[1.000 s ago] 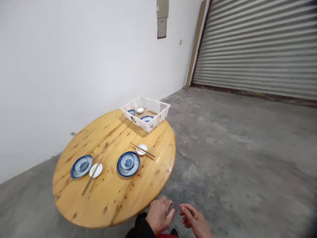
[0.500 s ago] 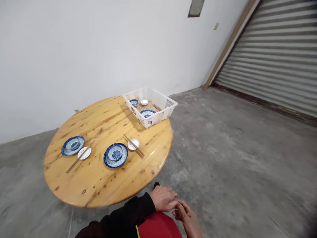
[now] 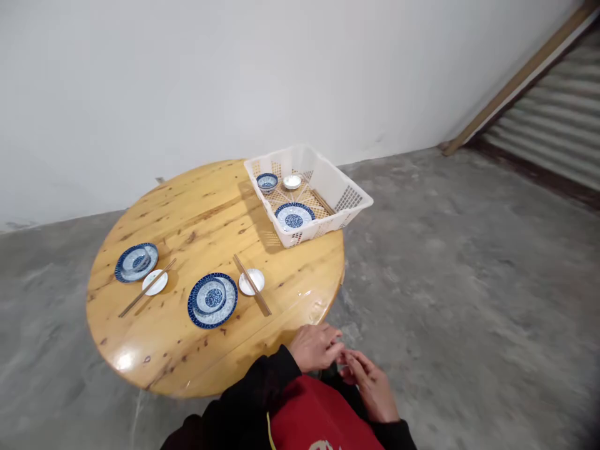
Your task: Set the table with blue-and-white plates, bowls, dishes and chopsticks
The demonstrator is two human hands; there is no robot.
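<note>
My left hand [image 3: 316, 347] is held low in front of the round table's near right edge, with loosely bent fingers somewhat apart and no object in it. Its fingertips meet those of my right hand [image 3: 374, 386], whose fingers are drawn together with the thumb; I see nothing in them. Closest on the table is a blue-and-white plate [image 3: 206, 319] with a small bowl [image 3: 210, 295] on it. To its right, a pair of chopsticks [image 3: 252, 284] rests across a small white dish [image 3: 257, 276].
A round wooden table [image 3: 197, 231] holds a second setting at left: plate with bowl [image 3: 136, 261], white dish [image 3: 155, 282] and chopsticks [image 3: 135, 299]. On its far right, a white plastic basket [image 3: 340, 187] contains a bowl [image 3: 267, 182], dish [image 3: 292, 182], plate [image 3: 294, 217] and chopsticks [image 3: 323, 202].
The view has shifted, so the basket looks larger and closer and the shutter sits farther right. My hands have risen slightly in view, fingertips still together. The tableware stays in place.
</note>
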